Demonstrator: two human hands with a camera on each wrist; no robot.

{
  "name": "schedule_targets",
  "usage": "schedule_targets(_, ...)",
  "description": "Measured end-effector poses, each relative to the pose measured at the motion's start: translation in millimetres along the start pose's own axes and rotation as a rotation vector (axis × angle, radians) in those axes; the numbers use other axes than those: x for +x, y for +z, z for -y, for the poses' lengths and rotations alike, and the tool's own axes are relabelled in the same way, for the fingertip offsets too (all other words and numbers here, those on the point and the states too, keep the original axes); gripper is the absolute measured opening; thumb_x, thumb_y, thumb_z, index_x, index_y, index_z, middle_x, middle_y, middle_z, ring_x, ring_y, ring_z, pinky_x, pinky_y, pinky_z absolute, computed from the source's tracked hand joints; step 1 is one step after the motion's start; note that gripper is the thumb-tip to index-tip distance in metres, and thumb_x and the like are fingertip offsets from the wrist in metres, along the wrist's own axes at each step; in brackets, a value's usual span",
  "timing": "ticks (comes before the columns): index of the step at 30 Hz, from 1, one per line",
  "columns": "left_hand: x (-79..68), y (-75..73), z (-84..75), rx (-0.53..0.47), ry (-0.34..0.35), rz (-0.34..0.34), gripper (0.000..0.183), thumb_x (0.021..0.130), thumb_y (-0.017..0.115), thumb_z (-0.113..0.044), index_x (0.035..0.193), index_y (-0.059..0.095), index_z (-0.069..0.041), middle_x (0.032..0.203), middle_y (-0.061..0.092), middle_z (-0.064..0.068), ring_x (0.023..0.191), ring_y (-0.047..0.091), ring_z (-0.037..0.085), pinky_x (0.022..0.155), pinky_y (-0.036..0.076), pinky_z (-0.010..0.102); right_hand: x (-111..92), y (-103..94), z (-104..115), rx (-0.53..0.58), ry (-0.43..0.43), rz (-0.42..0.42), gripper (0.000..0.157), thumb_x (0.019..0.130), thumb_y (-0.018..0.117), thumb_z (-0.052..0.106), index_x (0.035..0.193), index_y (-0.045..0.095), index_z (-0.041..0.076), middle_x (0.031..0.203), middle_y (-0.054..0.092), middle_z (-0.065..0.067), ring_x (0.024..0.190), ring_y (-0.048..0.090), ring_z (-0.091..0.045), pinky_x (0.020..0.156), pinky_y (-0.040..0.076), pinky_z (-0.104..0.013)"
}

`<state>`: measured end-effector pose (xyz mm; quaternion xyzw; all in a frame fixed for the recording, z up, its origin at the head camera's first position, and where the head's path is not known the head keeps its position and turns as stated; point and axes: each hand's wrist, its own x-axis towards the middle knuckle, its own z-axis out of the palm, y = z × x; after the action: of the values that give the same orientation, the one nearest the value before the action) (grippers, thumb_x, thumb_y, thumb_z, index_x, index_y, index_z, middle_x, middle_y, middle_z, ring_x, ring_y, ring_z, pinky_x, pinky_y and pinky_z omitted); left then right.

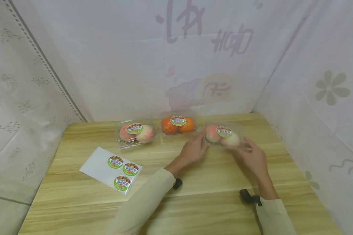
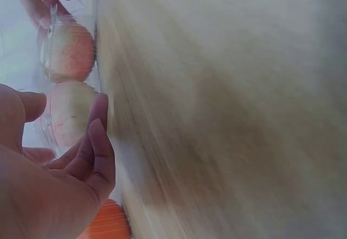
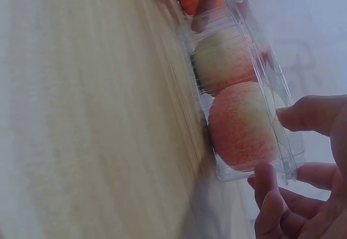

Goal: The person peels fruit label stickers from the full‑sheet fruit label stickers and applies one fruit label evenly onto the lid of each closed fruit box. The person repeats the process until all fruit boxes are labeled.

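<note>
On the right part of the table, both hands hold a clear plastic fruit box between them. Inside are two pink-and-cream peaches, and a round fruit label sits on the lid. My left hand grips the box's left end, thumb on one side and fingers on the other, as the left wrist view shows. At the right end, my right hand pinches the box with its thumb near the lid edge and fingers around the corner. The box's base appears at or just above the tabletop; I cannot tell which.
Left of the held box stands a labelled box of orange fruit, and farther left a labelled box of peaches. A white sticker sheet with three round labels lies at the front left. Hanging cloth encloses the wooden table.
</note>
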<state>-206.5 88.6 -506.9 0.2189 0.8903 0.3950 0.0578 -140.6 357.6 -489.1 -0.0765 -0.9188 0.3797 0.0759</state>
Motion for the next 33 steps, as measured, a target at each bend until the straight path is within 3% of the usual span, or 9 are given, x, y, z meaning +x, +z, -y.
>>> schedule_targets(5, 5.0, -3.0, -7.4, 0.005, -0.042, 0.006, 0.068, 0.115, 0.055, -0.034, 0.175, 0.029, -0.015, 0.164, 0.055, 0.008, 0.131, 0.068, 0.029, 0.096, 0.061, 0.045, 11, 2.3, -3, 0.0, 0.01, 0.009, 0.079, 0.106, 0.075, 0.044, 0.167, 0.043, 0.004, 0.148, 0.059, -0.037, 0.126, 0.062, -0.061, 0.099, 0.053, -0.072)
schedule_targets(8, 8.8, -1.8, -9.1, -0.008, -0.068, 0.015, 0.068, 0.116, 0.053, -0.035, 0.176, 0.027, -0.016, 0.153, 0.065, 0.008, 0.097, 0.073, 0.025, 0.075, 0.061, 0.039, 16, 2.9, -5, 0.025, 0.037, 0.023, 0.082, 0.107, 0.073, 0.046, 0.17, 0.04, 0.008, 0.153, 0.056, -0.036, 0.13, 0.059, -0.062, 0.101, 0.052, -0.072)
schedule_targets(10, 12.1, 0.1, -8.5, -0.019, -0.072, 0.013, 0.068, 0.116, 0.052, -0.035, 0.176, 0.026, -0.016, 0.142, 0.069, 0.009, 0.074, 0.064, 0.021, 0.062, 0.055, 0.037, 18, 3.0, -5, 0.039, 0.055, 0.027, 0.083, 0.107, 0.072, 0.048, 0.172, 0.038, 0.01, 0.155, 0.054, -0.035, 0.132, 0.057, -0.061, 0.103, 0.05, -0.072)
schedule_targets(12, 15.7, 2.4, -7.3, -0.031, -0.076, 0.012, 0.067, 0.116, 0.052, -0.034, 0.176, 0.027, -0.015, 0.134, 0.07, 0.01, 0.062, 0.055, 0.019, 0.052, 0.049, 0.035, 21, 3.2, -5, 0.05, 0.076, 0.036, 0.084, 0.107, 0.071, 0.051, 0.173, 0.035, 0.013, 0.157, 0.052, -0.034, 0.136, 0.054, -0.061, 0.106, 0.047, -0.074)
schedule_targets(18, 27.0, 12.2, -2.8, -0.084, -0.084, -0.016, 0.068, 0.117, 0.053, -0.032, 0.177, 0.025, -0.016, 0.126, 0.072, 0.01, 0.057, 0.05, 0.014, 0.045, 0.042, 0.027, 29, 5.4, -4, 0.088, 0.1, 0.043, 0.083, 0.107, 0.071, 0.049, 0.174, 0.035, 0.015, 0.159, 0.052, -0.032, 0.142, 0.05, -0.061, 0.112, 0.043, -0.075)
schedule_targets(22, 35.1, 22.3, 3.6, -0.099, -0.071, -0.041, 0.068, 0.117, 0.052, -0.032, 0.177, 0.024, -0.017, 0.088, 0.066, 0.004, 0.051, 0.048, 0.013, 0.044, 0.042, 0.027, 33, 7.0, -6, 0.105, 0.099, 0.052, 0.082, 0.108, 0.069, 0.049, 0.175, 0.033, 0.017, 0.16, 0.05, -0.032, 0.139, 0.053, -0.06, 0.111, 0.043, -0.075)
schedule_targets(25, 38.2, 26.1, 5.4, -0.086, -0.069, -0.042, 0.067, 0.118, 0.05, -0.034, 0.177, 0.022, -0.019, 0.073, 0.055, -0.002, 0.051, 0.048, 0.013, 0.044, 0.042, 0.027, 33, 7.2, -7, 0.12, 0.094, 0.058, 0.081, 0.109, 0.067, 0.049, 0.175, 0.032, 0.017, 0.161, 0.049, -0.033, 0.134, 0.057, -0.059, 0.108, 0.046, -0.075)
schedule_targets(28, 39.1, 26.0, 5.8, -0.087, -0.073, -0.038, 0.068, 0.118, 0.05, -0.036, 0.178, 0.021, -0.02, 0.077, 0.058, 0.001, 0.054, 0.05, 0.015, 0.046, 0.044, 0.029, 33, 7.2, -6, 0.136, 0.099, 0.057, 0.082, 0.109, 0.067, 0.049, 0.175, 0.032, 0.016, 0.161, 0.049, -0.033, 0.133, 0.058, -0.059, 0.108, 0.046, -0.074)
schedule_targets(33, 40.9, 27.9, 9.9, -0.107, -0.092, -0.022, 0.069, 0.118, 0.048, -0.04, 0.178, 0.02, -0.024, 0.122, 0.074, 0.005, 0.071, 0.064, 0.021, 0.054, 0.05, 0.035, 33, 7.2, -5, 0.154, 0.124, 0.046, 0.086, 0.108, 0.069, 0.049, 0.175, 0.029, 0.015, 0.161, 0.049, -0.032, 0.141, 0.052, -0.059, 0.111, 0.046, -0.071)
